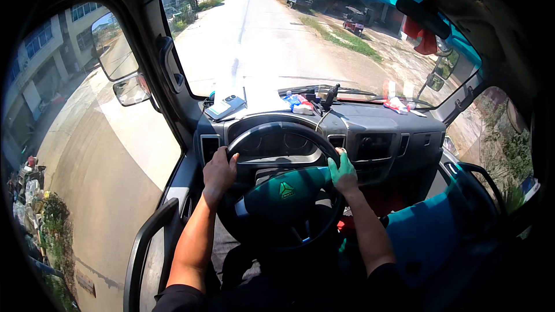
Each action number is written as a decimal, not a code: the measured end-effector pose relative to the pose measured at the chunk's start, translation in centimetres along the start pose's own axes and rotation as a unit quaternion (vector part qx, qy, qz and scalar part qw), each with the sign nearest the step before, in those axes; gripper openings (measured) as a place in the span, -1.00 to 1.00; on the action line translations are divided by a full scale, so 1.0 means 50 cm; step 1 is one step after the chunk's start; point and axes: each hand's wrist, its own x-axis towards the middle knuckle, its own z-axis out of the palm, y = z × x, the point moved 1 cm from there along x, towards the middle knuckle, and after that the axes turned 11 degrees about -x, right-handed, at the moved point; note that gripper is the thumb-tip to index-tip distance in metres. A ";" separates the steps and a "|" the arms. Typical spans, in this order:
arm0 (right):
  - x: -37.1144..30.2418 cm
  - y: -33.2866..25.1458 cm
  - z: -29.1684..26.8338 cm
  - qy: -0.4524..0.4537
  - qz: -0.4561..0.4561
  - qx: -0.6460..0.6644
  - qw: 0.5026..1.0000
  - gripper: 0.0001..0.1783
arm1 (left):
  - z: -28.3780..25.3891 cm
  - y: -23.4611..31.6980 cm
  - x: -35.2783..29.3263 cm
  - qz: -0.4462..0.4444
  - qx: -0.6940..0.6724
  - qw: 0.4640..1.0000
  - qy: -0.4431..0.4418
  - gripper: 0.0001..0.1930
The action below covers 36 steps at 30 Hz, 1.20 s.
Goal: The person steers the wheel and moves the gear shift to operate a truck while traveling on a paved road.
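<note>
One steering wheel (289, 188), two closed grips
Remotely, I count left hand (219, 172) and right hand (344, 173) (greenish) both wrapped around it; two mirrors (118, 58) outside left.

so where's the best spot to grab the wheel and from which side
Probably the rim, from the outer left and right: it's a slim ring that fingers can wrap, unlike the broad hub. The left hand and right hand are on it there, at upper left and upper right.
</note>
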 end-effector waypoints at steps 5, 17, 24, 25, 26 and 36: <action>0.000 0.000 0.000 0.014 0.003 -0.002 1.000 -0.51 | 0.000 -0.008 0.009 0.003 0.017 1.000 -0.008 -0.53; -0.046 0.015 0.003 0.007 0.066 0.055 0.996 -0.46 | 0.006 0.012 0.048 0.026 0.036 0.998 -0.038 -0.54; -0.112 0.040 -0.003 -0.071 0.168 0.303 0.935 -0.44 | 0.003 0.060 0.095 0.040 0.037 0.994 -0.090 -0.61; -0.116 0.044 -0.004 -0.078 0.178 0.324 0.926 -0.45 | 0.007 0.060 0.103 0.048 0.035 0.994 -0.092 -0.61; -0.124 0.041 -0.002 -0.068 0.180 0.326 0.926 -0.46 | 0.010 0.058 0.110 0.055 0.033 0.994 -0.093 -0.61; -0.184 0.003 -0.017 -0.017 0.229 0.264 0.937 -0.44 | 0.047 0.044 0.159 0.143 0.040 0.983 -0.112 -0.53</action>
